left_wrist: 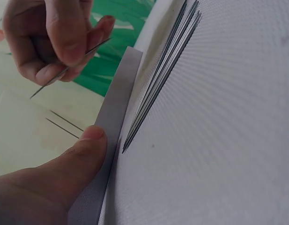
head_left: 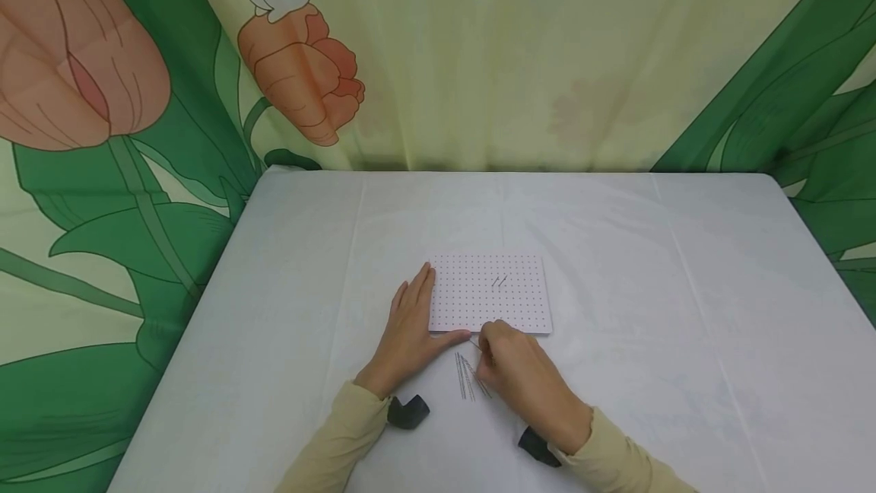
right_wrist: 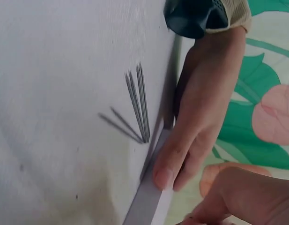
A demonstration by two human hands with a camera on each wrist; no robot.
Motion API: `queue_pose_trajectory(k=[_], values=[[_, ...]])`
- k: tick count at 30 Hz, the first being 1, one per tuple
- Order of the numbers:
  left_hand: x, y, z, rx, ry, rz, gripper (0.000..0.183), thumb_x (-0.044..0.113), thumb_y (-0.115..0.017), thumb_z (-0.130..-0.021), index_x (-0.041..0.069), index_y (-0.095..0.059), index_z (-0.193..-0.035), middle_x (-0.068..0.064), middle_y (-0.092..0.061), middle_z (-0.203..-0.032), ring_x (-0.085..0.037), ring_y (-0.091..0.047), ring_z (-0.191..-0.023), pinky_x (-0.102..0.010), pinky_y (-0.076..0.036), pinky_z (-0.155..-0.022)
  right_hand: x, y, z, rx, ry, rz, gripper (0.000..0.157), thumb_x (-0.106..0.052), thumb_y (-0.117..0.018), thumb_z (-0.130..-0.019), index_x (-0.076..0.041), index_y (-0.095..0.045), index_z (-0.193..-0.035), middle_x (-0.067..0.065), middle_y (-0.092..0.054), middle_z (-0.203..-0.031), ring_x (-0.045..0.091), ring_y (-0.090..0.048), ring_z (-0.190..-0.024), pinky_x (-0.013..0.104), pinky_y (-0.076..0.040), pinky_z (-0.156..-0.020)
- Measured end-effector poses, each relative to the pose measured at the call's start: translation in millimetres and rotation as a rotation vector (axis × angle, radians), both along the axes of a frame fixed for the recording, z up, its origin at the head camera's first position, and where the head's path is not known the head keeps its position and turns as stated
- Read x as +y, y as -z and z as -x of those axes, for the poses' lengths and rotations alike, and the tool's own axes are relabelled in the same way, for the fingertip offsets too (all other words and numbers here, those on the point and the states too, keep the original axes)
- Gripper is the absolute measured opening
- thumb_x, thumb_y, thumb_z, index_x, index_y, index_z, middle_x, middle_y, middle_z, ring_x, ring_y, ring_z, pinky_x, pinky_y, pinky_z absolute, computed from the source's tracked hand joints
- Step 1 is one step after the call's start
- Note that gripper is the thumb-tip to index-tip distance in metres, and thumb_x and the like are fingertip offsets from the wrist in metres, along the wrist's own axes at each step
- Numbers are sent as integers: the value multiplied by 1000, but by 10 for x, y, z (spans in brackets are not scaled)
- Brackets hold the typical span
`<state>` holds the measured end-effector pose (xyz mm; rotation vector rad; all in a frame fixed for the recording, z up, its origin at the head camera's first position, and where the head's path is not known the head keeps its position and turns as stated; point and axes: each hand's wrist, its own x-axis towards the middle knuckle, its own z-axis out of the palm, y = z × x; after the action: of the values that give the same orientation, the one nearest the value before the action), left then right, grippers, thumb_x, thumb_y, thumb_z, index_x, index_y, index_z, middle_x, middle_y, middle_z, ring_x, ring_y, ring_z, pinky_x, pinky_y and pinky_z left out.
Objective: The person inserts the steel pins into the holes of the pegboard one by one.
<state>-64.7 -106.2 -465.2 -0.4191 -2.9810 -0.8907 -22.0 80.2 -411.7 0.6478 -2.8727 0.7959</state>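
Observation:
A white pegboard (head_left: 452,303) with rows of small holes lies on the table, and two thin needles (head_left: 503,281) stand in it right of its middle. My left hand (head_left: 405,329) rests at the board's left side, fingers straight, its thumb lying along the near edge. Over that same edge my right hand (head_left: 523,371) pinches one thin metal needle (left_wrist: 41,89) between thumb and fingers, held slanted. Several loose needles (right_wrist: 142,103) lie on the cloth just in front of the board, partly fanned out. The right hand covers some of them in the head view.
A white cloth (head_left: 308,265) with fold lines covers the table. Dark devices (head_left: 408,412) are strapped at both wrists. Behind the table's far edge hangs a curtain (head_left: 479,59) printed with flowers and leaves.

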Motion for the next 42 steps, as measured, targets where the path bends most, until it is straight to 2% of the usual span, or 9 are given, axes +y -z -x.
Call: queue_pose_trajectory(k=[5,11,15,24,29,42], values=[[-6,4,0,8,-2,-4,116,59,-77,-77,-1,-18,-157,-11,-16,-166,-22,-19,-152,-44,-11,-125,87,-31,63,52,29,74,17,12,-71,-72,-1,-66,-82,-1,-59,-73,6,-52,-64,18,-48,-55],[-3,22,1,3,-1,-5,116,59,-77,-77,0,-17,-157,-10,-15,-166,-21,-19,-152,-42,-10,-125,198,-91,140,172,35,123,18,13,-72,-71,-2,-72,-81,0,-64,-75,7,-58,-66,19,-50,-56],[-2,19,-2,9,4,-7,116,58,-78,-78,-1,-17,-157,-10,-15,-166,-21,-19,-152,-42,-11,-125,267,-108,200,204,45,153,17,11,-74,-74,-3,-74,-84,1,-69,-77,8,-61,-66,21,-54,-58],[1,-13,4,7,3,7,116,57,-78,-78,0,-16,-157,-11,-16,-166,-21,-19,-152,-42,-11,-125,415,-91,428,219,105,238,15,10,-75,-77,-1,-76,-87,5,-75,-83,12,-66,-67,30,-57,-58],[3,-20,5,-3,1,8,116,57,-78,-78,1,-15,-158,-10,-14,-166,-21,-17,-152,-41,-10,-125,449,-37,535,184,128,259,13,8,-75,-79,0,-76,-88,7,-75,-83,14,-67,-67,32,-58,-60],[4,1,11,6,-2,30,116,57,-78,-78,0,-16,-157,-10,-15,-166,-21,-18,-152,-42,-10,-125,451,105,664,133,129,281,9,4,-74,-82,1,-77,-90,9,-75,-83,14,-67,-69,32,-58,-61]])
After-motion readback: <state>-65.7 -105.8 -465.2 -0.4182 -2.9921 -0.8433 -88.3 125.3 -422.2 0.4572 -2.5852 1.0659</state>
